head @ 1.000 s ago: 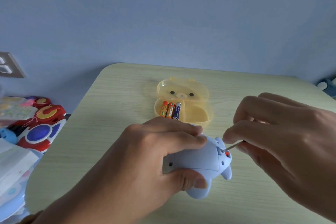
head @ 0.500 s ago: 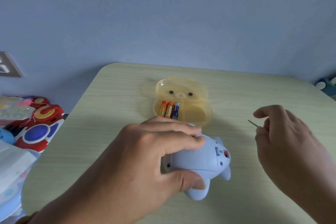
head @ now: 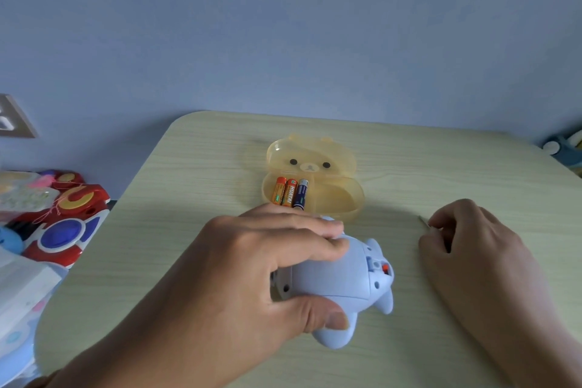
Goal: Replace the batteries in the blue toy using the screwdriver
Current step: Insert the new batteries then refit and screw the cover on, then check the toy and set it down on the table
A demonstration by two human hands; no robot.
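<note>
Found underside-up on woodgrain table (head: 204,167): blue toy (head: 340,274), left hand (head: 239,261) grip curled round its smooth rounded shell. Right hand (head: 478,249) grip pinching slim metal screwdriver (head: 423,221), near the toy, low over the table. Lay screwdriver flat, clear of the toy; keep shell braced. Glossy cylindrical batteries (head: 291,192) in translucent bear-shaped case (head: 340,198) behind.

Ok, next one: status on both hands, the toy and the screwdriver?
Left-hand grip holds blue toy on table. Right-hand grip pinches screwdriver, apart from toy. Three batteries in open yellow case; nothing between.
</note>
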